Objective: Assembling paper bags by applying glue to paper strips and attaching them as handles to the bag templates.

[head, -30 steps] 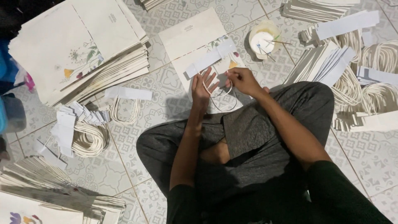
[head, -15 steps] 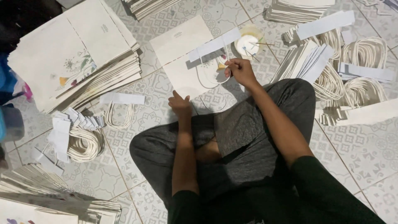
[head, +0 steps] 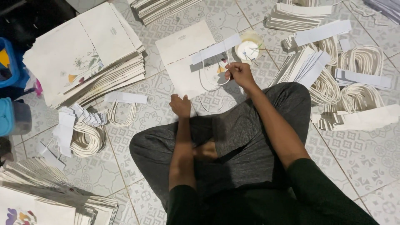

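I sit cross-legged on a patterned tile floor. A flat white paper bag (head: 189, 58) with a small flower print lies in front of my knees. A white paper strip (head: 216, 48) with a cord handle loop (head: 208, 81) lies across the bag. My right hand (head: 239, 74) pinches the cord at the bag's right edge. My left hand (head: 180, 105) rests as a loose fist on the bag's lower left corner, with nothing visible in it. A small round glue cup (head: 249, 49) with a stick in it stands just beyond my right hand.
A tall stack of flower-printed bags (head: 83, 62) lies at the left, with more stacks (head: 46, 196) at lower left and along the top. Cord handle bundles (head: 85, 139) and paper strips lie at left, and further handle bundles (head: 358, 79) at right. A blue container (head: 10, 71) stands at the far left.
My left hand has come down from beside the right hand to the bag's lower left corner. The strip with its cord, held up before, now lies on the bag.
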